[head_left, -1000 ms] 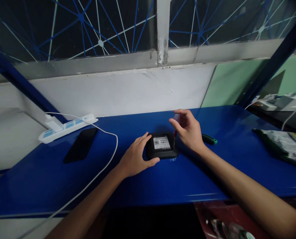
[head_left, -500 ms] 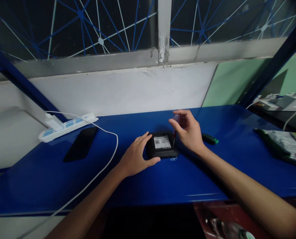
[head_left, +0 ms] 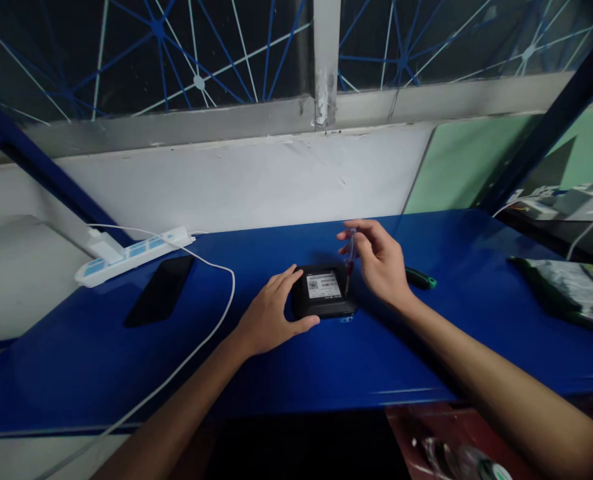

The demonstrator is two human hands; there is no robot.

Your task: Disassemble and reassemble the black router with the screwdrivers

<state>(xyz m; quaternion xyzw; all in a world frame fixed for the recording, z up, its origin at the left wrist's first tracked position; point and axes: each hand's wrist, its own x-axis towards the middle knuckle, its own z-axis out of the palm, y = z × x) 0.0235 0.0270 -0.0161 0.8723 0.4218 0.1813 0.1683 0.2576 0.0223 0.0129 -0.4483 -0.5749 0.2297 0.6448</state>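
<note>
Nearest me, the blue bench (head_left: 296, 373) spreads in front of the black device (head_left: 326, 309), which lies flat with its white label (head_left: 323, 286) facing up; I take that device as my landmark. At its left side is my left hand (head_left: 269, 317), fingers spread wide, thumb by the device's near edge and fingertips on its far-left corner, bracing more than clasping. At its right side my right hand (head_left: 384, 263) has thumb and fingers closed around the clear handle of a slim screwdriver (head_left: 351, 252). The shaft points down, slightly tilted, to the device's right margin; whether the tip sits in a recess is too small for me to tell.

I judge the device light and stiff-shelled, likely to skid or turn on the glossy paint under a sideways push. I'd hold it by the rounded left edge and corners, pressing gently downward. The screwdriver handle looks hard and smooth, perhaps slippery; I'd pinch it high and keep the shaft straight, since a slip could scratch the shell.

Farther out, a green-ended tool (head_left: 421, 278) lies right of the device, a dark phone (head_left: 161, 290) well to its left, and a white power strip (head_left: 139, 252) to its far left.
</note>
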